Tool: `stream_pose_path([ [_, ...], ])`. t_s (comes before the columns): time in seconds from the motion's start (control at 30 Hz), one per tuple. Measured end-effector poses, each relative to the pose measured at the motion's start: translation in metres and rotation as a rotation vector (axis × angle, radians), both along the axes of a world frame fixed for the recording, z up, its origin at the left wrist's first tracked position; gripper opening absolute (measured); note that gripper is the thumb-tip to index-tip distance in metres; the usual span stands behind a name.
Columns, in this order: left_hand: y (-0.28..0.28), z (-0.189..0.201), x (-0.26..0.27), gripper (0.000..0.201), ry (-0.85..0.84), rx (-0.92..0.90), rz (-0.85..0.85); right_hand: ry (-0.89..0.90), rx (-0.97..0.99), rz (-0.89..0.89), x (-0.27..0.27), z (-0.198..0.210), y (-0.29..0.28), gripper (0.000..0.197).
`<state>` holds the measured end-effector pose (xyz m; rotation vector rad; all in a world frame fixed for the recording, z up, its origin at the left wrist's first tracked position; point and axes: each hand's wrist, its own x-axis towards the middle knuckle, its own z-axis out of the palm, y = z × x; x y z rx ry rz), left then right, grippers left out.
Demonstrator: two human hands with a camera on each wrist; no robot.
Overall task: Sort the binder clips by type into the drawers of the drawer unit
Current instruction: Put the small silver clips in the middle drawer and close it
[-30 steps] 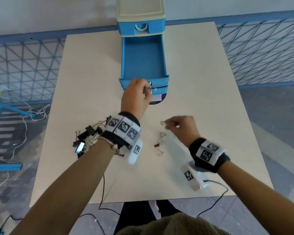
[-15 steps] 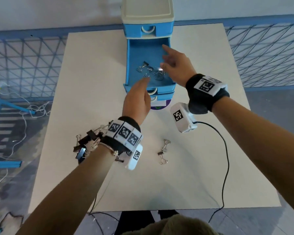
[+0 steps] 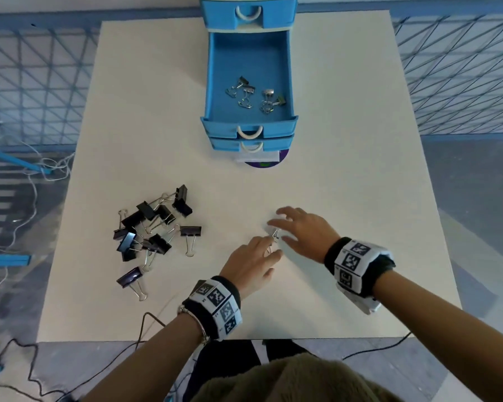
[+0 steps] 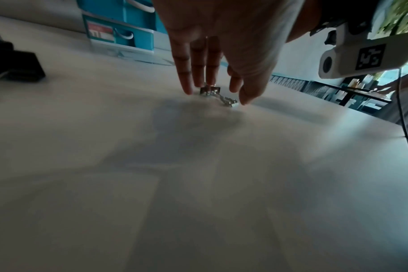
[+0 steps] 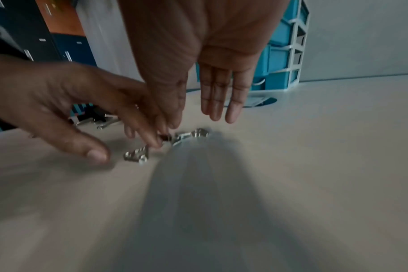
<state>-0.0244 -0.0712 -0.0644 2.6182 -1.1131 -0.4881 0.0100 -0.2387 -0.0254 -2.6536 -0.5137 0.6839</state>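
The blue drawer unit stands at the table's far edge with one drawer pulled out; several small silver clips lie in it. A few small silver clips lie on the table between my hands. My left hand reaches down with straight fingers, whose tips touch these small clips. My right hand hovers just beyond them, fingers straight and spread, holding nothing. In the right wrist view, small clips lie below my right hand.
A pile of several large black binder clips lies on the table to the left. A lower drawer is partly pulled out under the open one. Cables hang off the table's near edge. Blue mesh fencing runs on both sides.
Both hands have come back from the open drawer to the small clips in the middle of the table. The clips they carried now lie in the drawer.
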Motion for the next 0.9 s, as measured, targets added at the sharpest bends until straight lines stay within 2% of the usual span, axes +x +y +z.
stream_pose_path([
  [0.1, -0.005, -0.001, -0.003, 0.043, -0.009, 0.083, 0.026, 0.025, -0.097, 0.067, -0.007, -0.02, 0.003, 0.045],
  [0.23, -0.01, -0.003, -0.007, 0.046, 0.023, 0.157, 0.05, -0.108, -0.177, 0.11, -0.012, -0.029, 0.008, 0.03],
  [0.3, -0.012, 0.0, -0.009, 0.041, 0.044, 0.178, 0.068, -0.116, -0.226, 0.082, -0.014, -0.037, 0.007, 0.032],
  [0.4, -0.014, 0.003, -0.007, 0.036, 0.034, 0.24, 0.1, -0.114, -0.206, 0.064, -0.016, -0.04, 0.007, 0.032],
  [0.5, -0.016, 0.006, -0.004, 0.038, 0.017, 0.289, 0.156, -0.194, -0.164, -0.039, -0.021, -0.037, 0.009, 0.028],
  [0.57, -0.013, 0.005, -0.002, 0.038, 0.002, 0.306, 0.174, -0.154, -0.049, -0.111, -0.023, -0.031, 0.009, 0.019],
  [0.63, -0.009, -0.001, 0.002, 0.039, 0.007, 0.317, 0.209, -0.084, 0.011, -0.203, -0.024, -0.028, 0.009, 0.02],
  [0.73, -0.001, 0.007, 0.004, 0.034, -0.041, 0.268, 0.255, -0.042, 0.102, -0.327, -0.027, -0.016, 0.008, 0.021],
  [0.8, 0.004, 0.02, 0.008, 0.016, 0.057, 0.201, 0.415, -0.052, 0.206, -0.383, -0.022, -0.001, 0.007, 0.015],
  [0.9, 0.01, 0.047, 0.029, 0.013, 0.132, -0.053, 0.586, -0.14, 0.32, -0.404, 0.003, 0.03, 0.004, 0.009],
])
